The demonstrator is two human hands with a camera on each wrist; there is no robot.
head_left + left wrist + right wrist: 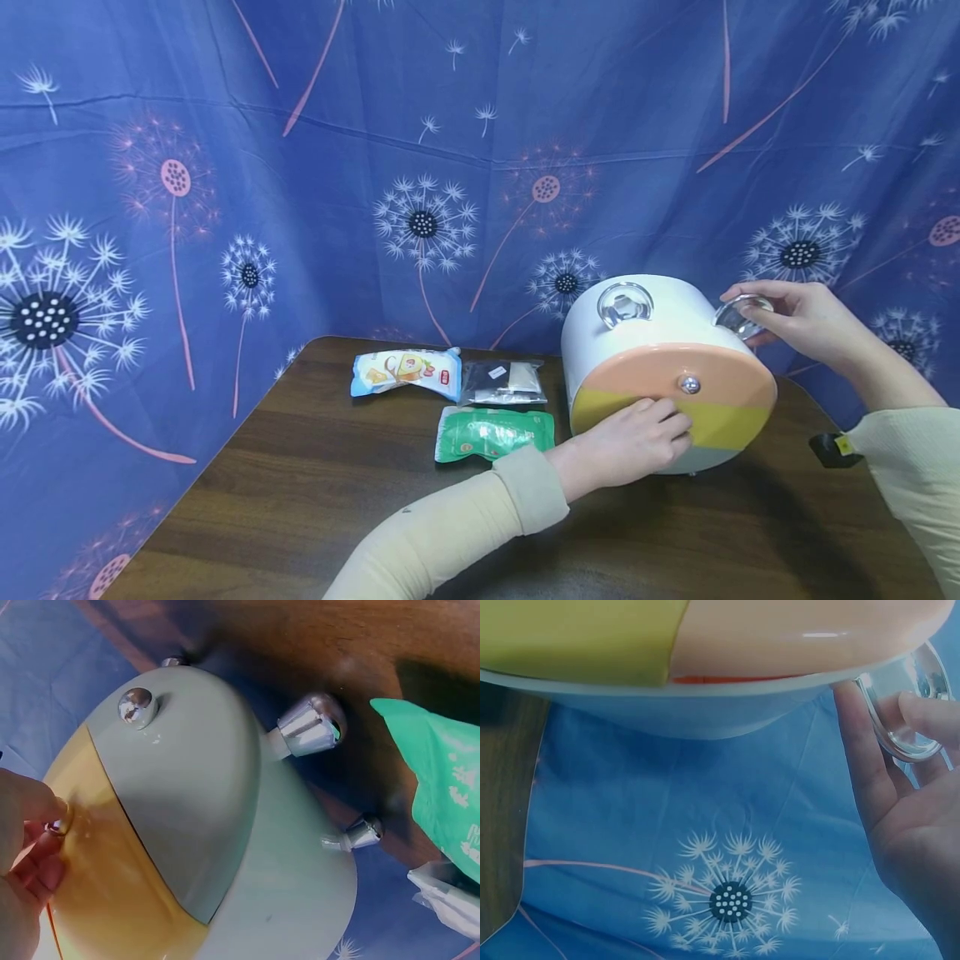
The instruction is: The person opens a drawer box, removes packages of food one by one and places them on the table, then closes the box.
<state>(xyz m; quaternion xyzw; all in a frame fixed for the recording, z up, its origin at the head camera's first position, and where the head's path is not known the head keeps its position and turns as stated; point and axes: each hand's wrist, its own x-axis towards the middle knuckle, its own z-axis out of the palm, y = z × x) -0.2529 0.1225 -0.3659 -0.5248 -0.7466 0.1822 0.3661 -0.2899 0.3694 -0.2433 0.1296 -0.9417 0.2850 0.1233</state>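
A round white drawer box point(592, 350) stands at the right of the table, with orange, yellow and grey drawer fronts and chrome knobs. My left hand point(637, 442) is at the yellow drawer front point(720, 423); in the left wrist view its thumb and fingers pinch the small knob point(57, 827), mostly hidden by them. On the box's upper right, my right hand point(806, 321) grips a shiny chrome disc point(904, 712), thumb on its face and fingers behind. A matching disc point(626, 305) sits upper left. The grey drawer's knob point(138, 708) is free.
Left of the box lie a green packet point(495, 433), a clear bag with dark contents point(502, 382) and a white-and-blue snack packet point(407, 374). A black object with a yellow tag point(832, 450) is near the right sleeve. A blue dandelion-print cloth point(337, 208) hangs behind the wooden table point(300, 500).
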